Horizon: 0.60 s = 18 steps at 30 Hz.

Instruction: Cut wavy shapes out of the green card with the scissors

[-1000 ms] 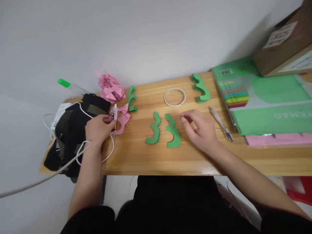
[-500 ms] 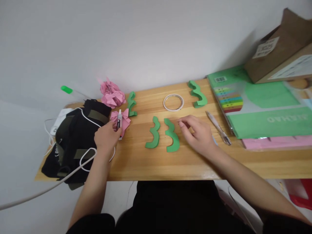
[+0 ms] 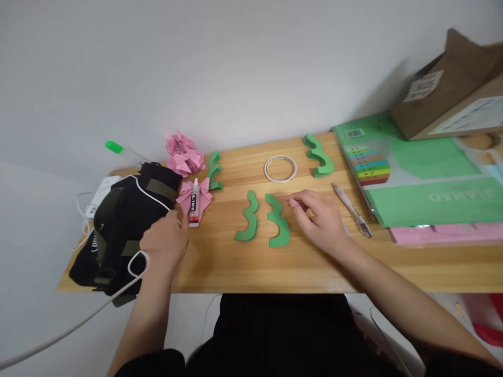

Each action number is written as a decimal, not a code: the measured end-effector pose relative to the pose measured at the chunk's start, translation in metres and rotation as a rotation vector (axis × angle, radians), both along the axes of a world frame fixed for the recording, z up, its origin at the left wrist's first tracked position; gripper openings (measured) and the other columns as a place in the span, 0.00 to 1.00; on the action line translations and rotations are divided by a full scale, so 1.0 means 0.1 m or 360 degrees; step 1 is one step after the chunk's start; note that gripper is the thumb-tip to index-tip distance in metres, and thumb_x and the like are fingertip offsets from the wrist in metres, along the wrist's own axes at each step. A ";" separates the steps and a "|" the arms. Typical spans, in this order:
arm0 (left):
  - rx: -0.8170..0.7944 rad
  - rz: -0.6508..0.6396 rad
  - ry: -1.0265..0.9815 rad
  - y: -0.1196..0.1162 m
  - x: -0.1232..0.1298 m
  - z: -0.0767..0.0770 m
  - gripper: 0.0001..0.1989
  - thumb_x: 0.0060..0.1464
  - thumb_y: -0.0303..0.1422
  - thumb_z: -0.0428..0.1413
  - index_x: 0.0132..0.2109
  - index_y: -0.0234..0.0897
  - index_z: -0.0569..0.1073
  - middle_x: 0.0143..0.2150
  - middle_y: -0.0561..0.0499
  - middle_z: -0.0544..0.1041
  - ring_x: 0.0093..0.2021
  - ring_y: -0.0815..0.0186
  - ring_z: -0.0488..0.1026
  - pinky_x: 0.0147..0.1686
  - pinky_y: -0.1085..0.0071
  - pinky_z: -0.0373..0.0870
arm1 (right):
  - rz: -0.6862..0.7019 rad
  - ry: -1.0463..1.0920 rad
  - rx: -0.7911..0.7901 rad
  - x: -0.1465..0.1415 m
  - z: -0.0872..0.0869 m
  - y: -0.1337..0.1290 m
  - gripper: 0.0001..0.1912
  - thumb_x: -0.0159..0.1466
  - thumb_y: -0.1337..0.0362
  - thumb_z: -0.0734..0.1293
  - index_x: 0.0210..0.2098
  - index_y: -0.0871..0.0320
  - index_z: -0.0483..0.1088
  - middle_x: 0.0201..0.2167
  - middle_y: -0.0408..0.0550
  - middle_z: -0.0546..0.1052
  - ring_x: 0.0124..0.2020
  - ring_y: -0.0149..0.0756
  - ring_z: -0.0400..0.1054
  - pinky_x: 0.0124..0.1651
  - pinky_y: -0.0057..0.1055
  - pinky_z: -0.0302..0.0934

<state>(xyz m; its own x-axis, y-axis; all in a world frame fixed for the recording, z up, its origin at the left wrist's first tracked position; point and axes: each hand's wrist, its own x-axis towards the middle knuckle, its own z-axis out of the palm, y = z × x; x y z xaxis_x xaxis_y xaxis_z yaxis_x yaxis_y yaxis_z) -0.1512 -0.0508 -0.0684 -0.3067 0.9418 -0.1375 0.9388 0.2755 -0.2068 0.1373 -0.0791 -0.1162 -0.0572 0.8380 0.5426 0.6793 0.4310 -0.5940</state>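
A B-7000 glue tube (image 3: 194, 204) lies across a folded pink paper piece (image 3: 205, 195), its nozzle pointing toward the wall. Just left of the tube is my left hand (image 3: 164, 242), apart from it, beside the black bag and white cable; it looks loosely open, with the fingers partly hidden. My right hand (image 3: 318, 220) rests on the table with thumb and forefinger pinched together. What sits in that pinch, if anything, is too small to name. Two wavy green paper pieces lie between my hands: the left one (image 3: 249, 217) and the right one (image 3: 280, 222).
Further back are a pink paper flower (image 3: 184, 154), two more green wavy pieces (image 3: 215, 170) (image 3: 320, 157) and a tape roll (image 3: 280, 168). A pen (image 3: 352, 209), a green paper pack (image 3: 432, 204) and a cardboard box (image 3: 451, 99) are at right. A black bag (image 3: 126, 220) with a cable fills the left end.
My left hand has let go of the glue tube and drawn back down and to the left. The tube stays on the pink paper. My right hand keeps its pinch in nearly the same place.
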 end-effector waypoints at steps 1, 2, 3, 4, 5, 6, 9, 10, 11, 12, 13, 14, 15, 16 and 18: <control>-0.0072 -0.0020 0.0030 -0.03 -0.01 -0.01 0.24 0.61 0.42 0.40 0.52 0.34 0.72 0.45 0.31 0.78 0.42 0.40 0.77 0.37 0.51 0.70 | 0.0001 0.0003 -0.0001 0.00 0.00 0.00 0.07 0.64 0.69 0.61 0.32 0.58 0.70 0.26 0.47 0.78 0.25 0.33 0.71 0.26 0.28 0.61; -0.0121 -0.0058 0.0047 -0.05 -0.03 -0.03 0.24 0.61 0.41 0.40 0.53 0.33 0.71 0.45 0.30 0.77 0.42 0.40 0.77 0.37 0.51 0.70 | 0.0003 0.0008 -0.0014 0.00 0.00 -0.01 0.07 0.65 0.69 0.61 0.32 0.57 0.70 0.27 0.47 0.78 0.25 0.33 0.71 0.25 0.28 0.61; -0.0150 -0.0098 0.0055 -0.06 -0.04 -0.05 0.23 0.61 0.40 0.40 0.54 0.32 0.70 0.45 0.29 0.77 0.42 0.41 0.77 0.37 0.51 0.71 | 0.0009 0.0013 -0.0029 -0.01 0.00 -0.01 0.07 0.65 0.69 0.61 0.32 0.57 0.70 0.27 0.47 0.78 0.25 0.33 0.71 0.25 0.28 0.60; -0.0170 -0.0126 0.0056 -0.06 -0.05 -0.07 0.22 0.61 0.39 0.40 0.54 0.32 0.69 0.45 0.30 0.77 0.41 0.42 0.78 0.38 0.52 0.71 | 0.0016 0.0019 -0.0044 -0.01 -0.01 -0.02 0.07 0.65 0.69 0.61 0.32 0.57 0.70 0.27 0.47 0.78 0.25 0.34 0.71 0.25 0.27 0.60; -0.0182 -0.0137 0.0056 -0.06 -0.06 -0.08 0.22 0.61 0.38 0.40 0.54 0.32 0.69 0.45 0.30 0.77 0.41 0.43 0.78 0.38 0.53 0.71 | 0.0022 0.0025 -0.0055 -0.01 -0.01 -0.02 0.07 0.65 0.69 0.61 0.33 0.57 0.70 0.27 0.47 0.78 0.26 0.34 0.71 0.24 0.27 0.60; -0.0186 -0.0135 0.0052 -0.05 -0.07 -0.09 0.21 0.61 0.37 0.40 0.54 0.32 0.68 0.45 0.30 0.77 0.42 0.43 0.78 0.38 0.54 0.71 | 0.0027 0.0030 -0.0062 -0.01 -0.01 -0.02 0.07 0.65 0.69 0.61 0.33 0.57 0.70 0.28 0.47 0.78 0.26 0.34 0.71 0.24 0.27 0.60; -0.0139 -0.0110 -0.0066 -0.03 -0.07 -0.09 0.20 0.60 0.35 0.41 0.53 0.32 0.68 0.45 0.33 0.78 0.44 0.43 0.77 0.39 0.55 0.70 | 0.0030 0.0045 -0.0070 -0.01 -0.01 -0.02 0.07 0.64 0.69 0.61 0.32 0.58 0.71 0.28 0.48 0.78 0.25 0.33 0.70 0.24 0.27 0.60; -0.0097 -0.0109 -0.0135 -0.02 -0.07 -0.08 0.19 0.60 0.35 0.42 0.53 0.32 0.68 0.45 0.35 0.78 0.44 0.44 0.77 0.41 0.56 0.70 | 0.0026 0.0051 -0.0078 -0.01 -0.01 -0.01 0.08 0.64 0.69 0.61 0.32 0.58 0.71 0.27 0.48 0.78 0.25 0.33 0.70 0.24 0.27 0.60; -0.0043 -0.0108 -0.0206 -0.01 -0.07 -0.07 0.19 0.59 0.34 0.43 0.53 0.33 0.68 0.45 0.37 0.79 0.45 0.45 0.77 0.42 0.56 0.70 | 0.0021 0.0057 -0.0088 -0.01 -0.02 -0.01 0.08 0.64 0.69 0.61 0.32 0.58 0.71 0.27 0.48 0.78 0.24 0.33 0.70 0.24 0.27 0.60; 0.0011 -0.0106 -0.0271 0.00 -0.06 -0.07 0.18 0.59 0.34 0.44 0.53 0.34 0.68 0.44 0.38 0.79 0.46 0.47 0.77 0.43 0.57 0.69 | 0.0015 0.0063 -0.0098 -0.01 -0.02 0.00 0.08 0.64 0.69 0.61 0.32 0.58 0.71 0.27 0.48 0.78 0.24 0.33 0.70 0.25 0.27 0.61; 0.0055 -0.0103 -0.0321 0.01 -0.05 -0.07 0.19 0.58 0.34 0.45 0.54 0.35 0.68 0.44 0.40 0.79 0.47 0.48 0.76 0.44 0.58 0.69 | 0.0008 0.0066 -0.0107 0.00 -0.02 0.00 0.08 0.64 0.68 0.61 0.32 0.58 0.71 0.27 0.48 0.78 0.24 0.33 0.69 0.25 0.28 0.61; 0.0082 -0.0102 -0.0353 0.03 -0.05 -0.07 0.20 0.58 0.35 0.45 0.55 0.36 0.67 0.43 0.41 0.80 0.47 0.49 0.76 0.45 0.58 0.69 | 0.0003 0.0063 -0.0117 0.00 -0.02 0.01 0.08 0.64 0.68 0.61 0.32 0.57 0.71 0.27 0.48 0.78 0.24 0.34 0.70 0.25 0.28 0.61; 0.0091 -0.0105 -0.0369 0.04 -0.04 -0.08 0.20 0.58 0.36 0.46 0.56 0.36 0.67 0.43 0.42 0.80 0.47 0.49 0.76 0.45 0.58 0.69 | 0.0000 0.0058 -0.0122 0.00 -0.02 0.01 0.08 0.64 0.68 0.61 0.32 0.57 0.72 0.27 0.48 0.78 0.24 0.34 0.70 0.25 0.28 0.61; 0.0088 -0.0114 -0.0371 0.05 -0.04 -0.08 0.21 0.59 0.37 0.46 0.57 0.37 0.66 0.42 0.42 0.80 0.47 0.49 0.76 0.44 0.58 0.69 | 0.0001 0.0052 -0.0124 0.00 -0.02 0.01 0.08 0.64 0.67 0.61 0.32 0.57 0.72 0.27 0.48 0.78 0.24 0.34 0.70 0.25 0.28 0.61; 0.0066 -0.0146 -0.0350 0.07 -0.03 -0.10 0.21 0.58 0.39 0.46 0.57 0.37 0.67 0.42 0.42 0.79 0.47 0.49 0.76 0.43 0.59 0.70 | 0.0002 0.0046 -0.0125 0.00 -0.02 0.01 0.08 0.64 0.68 0.61 0.31 0.57 0.71 0.26 0.47 0.78 0.24 0.34 0.70 0.25 0.28 0.61</control>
<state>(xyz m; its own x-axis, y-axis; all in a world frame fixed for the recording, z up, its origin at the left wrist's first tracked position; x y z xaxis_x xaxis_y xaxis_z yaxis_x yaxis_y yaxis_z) -0.1546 -0.0439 -0.0787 -0.1868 0.9705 -0.1524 0.9814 0.1913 0.0150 0.1374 -0.0777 -0.1185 -0.0439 0.8781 0.4765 0.6609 0.3832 -0.6453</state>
